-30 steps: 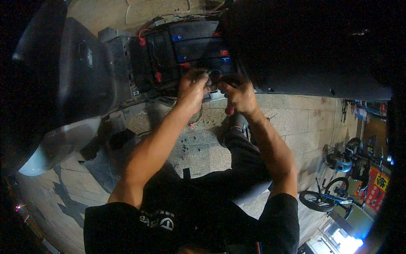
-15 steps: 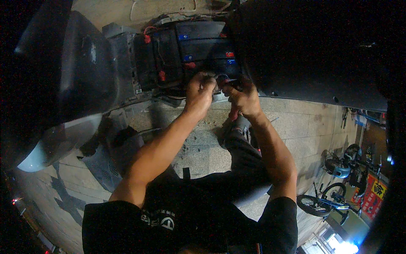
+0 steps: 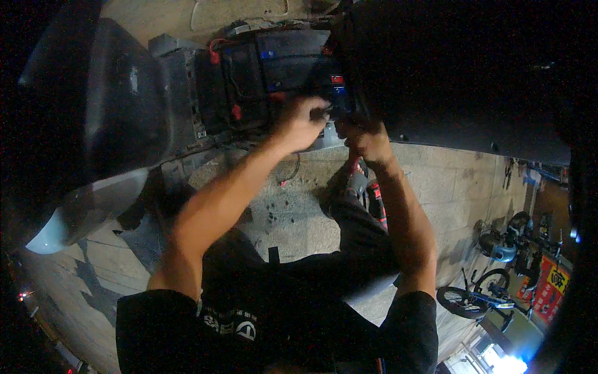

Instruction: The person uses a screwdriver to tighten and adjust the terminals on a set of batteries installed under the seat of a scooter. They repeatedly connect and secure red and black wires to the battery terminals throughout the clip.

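Note:
My left hand [image 3: 300,123] is closed in a pinch over the near edge of the battery bay, slightly blurred by motion. A small dark thing shows at its fingertips, too unclear to name. Close to its right, my right hand [image 3: 369,142] is wrapped round a tool whose red handle [image 3: 357,164] sticks out below the fist; its working end is lost in shadow. Beyond both hands sit several dark batteries [image 3: 293,43] with red and blue terminal marks. A thin wire [image 3: 298,165] with a red end hangs below my left forearm's wrist.
A dark scooter body panel [image 3: 131,93] stands left of the bay, and a large black part [image 3: 461,81] rises on the right. Paving [image 3: 293,218] lies below. Farther right are a parked bicycle [image 3: 479,299] and a red and yellow sign [image 3: 551,287].
My left hand has shifted right and slightly up. My right hand has moved slightly right and down, its red handle with it. The hanging wire has come into sight.

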`<state>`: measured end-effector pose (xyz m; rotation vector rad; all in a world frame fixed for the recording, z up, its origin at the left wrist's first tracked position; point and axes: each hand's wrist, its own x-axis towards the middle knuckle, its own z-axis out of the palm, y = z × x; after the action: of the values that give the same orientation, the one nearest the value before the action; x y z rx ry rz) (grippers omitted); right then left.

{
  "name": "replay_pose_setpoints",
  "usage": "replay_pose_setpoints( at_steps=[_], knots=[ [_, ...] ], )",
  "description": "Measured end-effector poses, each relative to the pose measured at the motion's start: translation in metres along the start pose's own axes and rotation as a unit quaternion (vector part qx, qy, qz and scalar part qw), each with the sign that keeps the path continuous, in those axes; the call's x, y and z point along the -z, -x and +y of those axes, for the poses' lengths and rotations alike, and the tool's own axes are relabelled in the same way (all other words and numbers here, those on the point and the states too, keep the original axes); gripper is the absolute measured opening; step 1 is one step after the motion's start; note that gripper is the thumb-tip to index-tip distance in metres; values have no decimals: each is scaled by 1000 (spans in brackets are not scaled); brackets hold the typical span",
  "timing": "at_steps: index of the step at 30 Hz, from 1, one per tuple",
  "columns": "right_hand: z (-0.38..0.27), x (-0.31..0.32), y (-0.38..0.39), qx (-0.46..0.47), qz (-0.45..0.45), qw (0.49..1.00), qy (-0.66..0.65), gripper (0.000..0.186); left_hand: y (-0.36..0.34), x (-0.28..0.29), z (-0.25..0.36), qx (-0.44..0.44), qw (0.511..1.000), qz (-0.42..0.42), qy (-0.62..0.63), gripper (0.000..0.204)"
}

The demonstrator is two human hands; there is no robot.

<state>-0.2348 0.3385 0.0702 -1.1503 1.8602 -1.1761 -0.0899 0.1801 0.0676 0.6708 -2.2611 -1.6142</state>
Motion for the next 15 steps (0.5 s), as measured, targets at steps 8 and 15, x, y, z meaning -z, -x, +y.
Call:
replay_pose_setpoints(
  at_steps=[8,15],
  knots=[
    [35,20,-60,72,55,930,357,28,-112,8,5,-114,970,14,-212,27],
    [63,4,-99,29,31,796,603,25,-112,1,-17,-72,984,45,-156,34]
  ],
)
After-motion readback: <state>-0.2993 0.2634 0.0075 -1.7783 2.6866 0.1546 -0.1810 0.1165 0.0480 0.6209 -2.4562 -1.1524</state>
